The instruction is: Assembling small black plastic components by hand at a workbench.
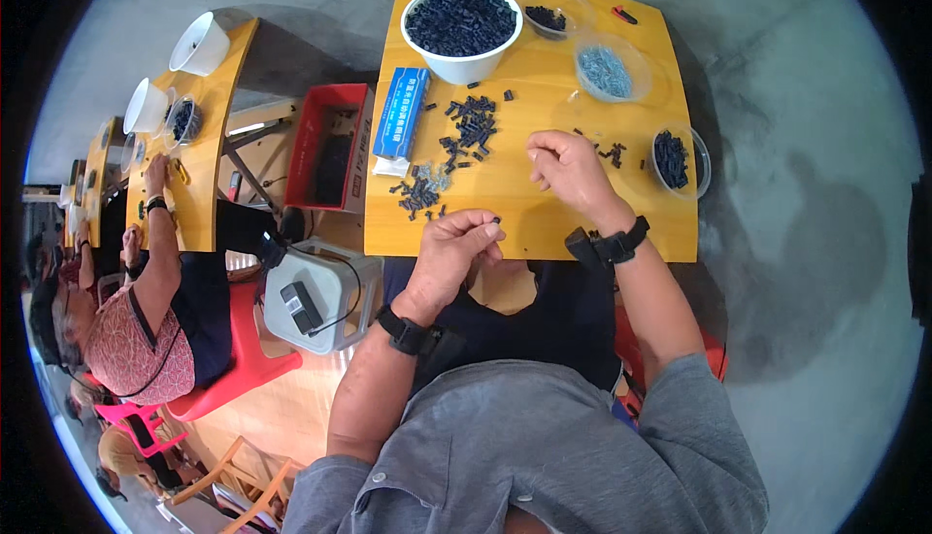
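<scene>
My left hand [454, 254] is at the near edge of the wooden table [544, 228], pinching a small black plastic piece [496, 220] between thumb and forefinger. Above the table, to the right, my right hand [571, 173] is closed with curled fingers; whatever lies between its fingertips is too small to make out. Loose black plastic pieces [474, 124] are scattered left of centre. Closer to me, more of them [419, 196] lie beside some small silver parts [435, 177]. A few slim black pieces [612, 153] rest just right of my right hand.
A white tub [464, 70] heaped with black pieces stands at the far left, with a blue box [402, 115] nearer. Clear bowls hold silver parts [604, 72] and black parts [670, 159]. A red-black tool [624, 16] lies far right. Left are a red crate [330, 97] and a seated person [146, 330].
</scene>
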`<state>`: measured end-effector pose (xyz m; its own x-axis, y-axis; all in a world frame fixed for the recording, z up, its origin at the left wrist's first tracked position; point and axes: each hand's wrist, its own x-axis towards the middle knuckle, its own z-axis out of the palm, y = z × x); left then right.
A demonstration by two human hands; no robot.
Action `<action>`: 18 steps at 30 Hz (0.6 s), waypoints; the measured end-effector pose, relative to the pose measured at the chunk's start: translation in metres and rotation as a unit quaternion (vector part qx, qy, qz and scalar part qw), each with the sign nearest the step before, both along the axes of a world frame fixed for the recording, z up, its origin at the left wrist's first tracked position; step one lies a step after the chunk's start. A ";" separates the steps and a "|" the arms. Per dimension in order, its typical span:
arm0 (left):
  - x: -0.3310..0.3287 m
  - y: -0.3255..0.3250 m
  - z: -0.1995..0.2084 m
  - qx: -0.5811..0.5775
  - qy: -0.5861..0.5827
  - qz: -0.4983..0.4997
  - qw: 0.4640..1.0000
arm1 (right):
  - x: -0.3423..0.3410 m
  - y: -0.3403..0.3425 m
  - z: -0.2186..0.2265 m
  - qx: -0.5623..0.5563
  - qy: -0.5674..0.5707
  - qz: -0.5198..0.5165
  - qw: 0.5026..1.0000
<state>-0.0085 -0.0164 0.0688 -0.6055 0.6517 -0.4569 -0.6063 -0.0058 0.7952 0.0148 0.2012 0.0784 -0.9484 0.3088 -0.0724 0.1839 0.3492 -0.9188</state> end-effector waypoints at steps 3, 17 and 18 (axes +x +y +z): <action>0.002 0.003 0.005 0.027 0.034 0.012 0.999 | 0.016 -0.017 0.018 -0.094 0.003 0.018 0.995; 0.014 0.002 0.027 0.059 0.125 0.015 0.990 | 0.049 -0.038 0.060 -0.141 0.021 0.137 0.980; 0.014 0.002 0.028 0.060 0.125 0.015 0.990 | 0.049 -0.038 0.060 -0.131 0.026 0.143 0.981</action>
<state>0.0057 -0.0147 0.0966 -0.7102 0.6718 -0.2103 -0.3880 -0.1243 0.9132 0.0642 0.1631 0.1386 -0.9979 0.0074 -0.0638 0.0643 0.1308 -0.9893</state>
